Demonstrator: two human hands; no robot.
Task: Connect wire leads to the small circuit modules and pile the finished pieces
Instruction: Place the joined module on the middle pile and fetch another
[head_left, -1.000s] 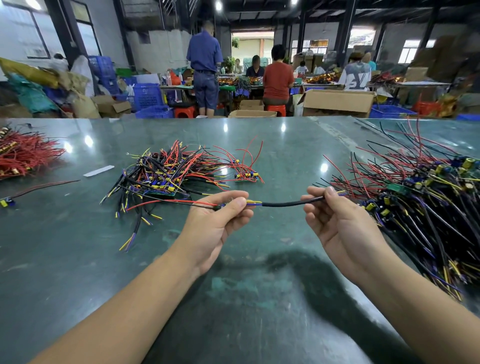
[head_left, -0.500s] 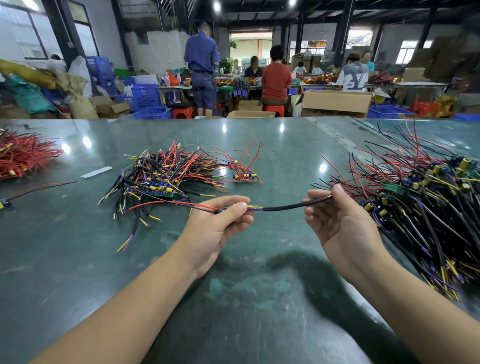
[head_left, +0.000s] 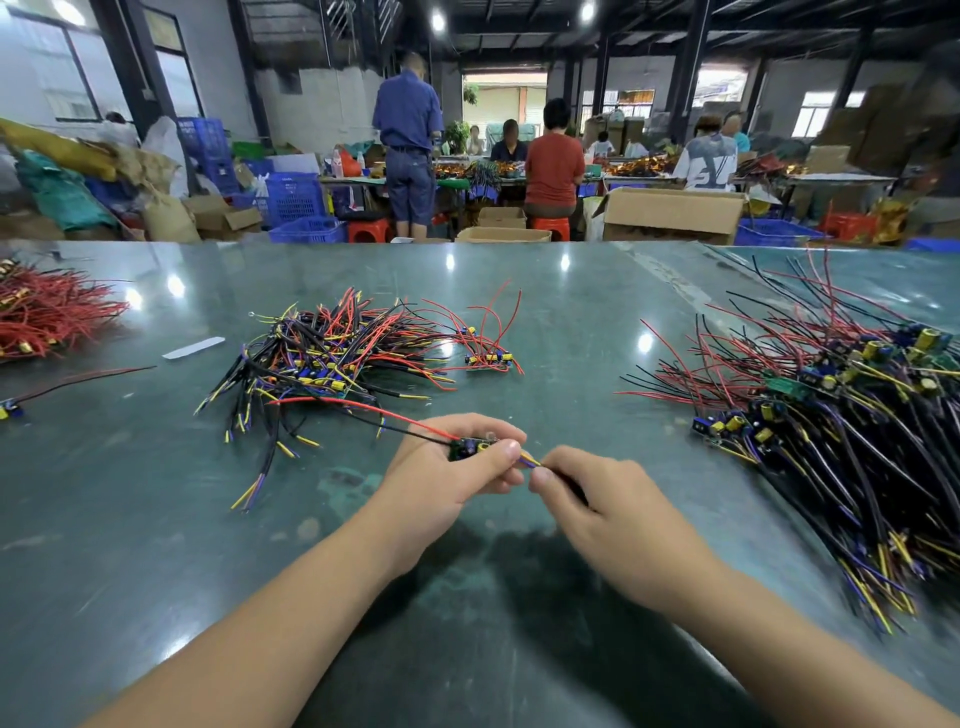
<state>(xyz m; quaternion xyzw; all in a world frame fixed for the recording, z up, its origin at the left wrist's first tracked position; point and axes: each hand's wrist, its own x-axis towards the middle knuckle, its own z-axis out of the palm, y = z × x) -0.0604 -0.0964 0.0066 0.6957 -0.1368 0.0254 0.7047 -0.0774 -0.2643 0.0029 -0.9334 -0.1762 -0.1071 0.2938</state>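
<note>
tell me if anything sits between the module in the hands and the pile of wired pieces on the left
Nothing visible does. The left hand holds the module, the right hand pinches its black lead. Only bare green table lies between it and the pile; the module's own red wire trails that way.

No text, label, brand or number can be read here. The white T-shirt with a large dark print (head_left: 707, 167), worn by a seated person at the upper right of the frame, carries big shapes that may be letters or digits, but they are too blurred to make out. The small white strip (head_left: 193, 347) lying on the dark green table (head_left: 156, 519) at the left shows no legible marking.
</note>
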